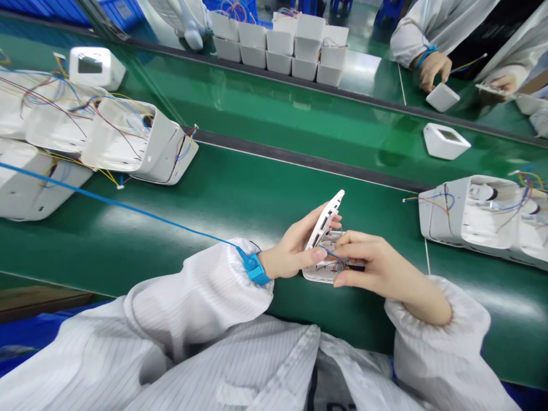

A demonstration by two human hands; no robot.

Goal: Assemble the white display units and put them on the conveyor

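Note:
My left hand (295, 245) grips a white plastic cover (324, 224), tilted up on edge with its slotted inner side toward the right. Below it lies a shallow white housing (319, 275), open side up, with thin blue and dark wires (336, 258) inside. The left thumb rests over the wires near the cover's lower edge. My right hand (368, 260) reaches in from the right, its fingers and thumb closed around the wires at the housing's right side. Those fingers partly hide the housing's inside. A blue wrist strap (256, 268) circles my left wrist.
White casings with loose wires (124, 134) are stacked at left; more casings (454, 211) stand at right. The strap's blue cord (128, 205) crosses the green bench (240, 188). White units with screens (447, 141) sit farther back. Across the bench, a co-worker's hands (434, 69) handle white parts.

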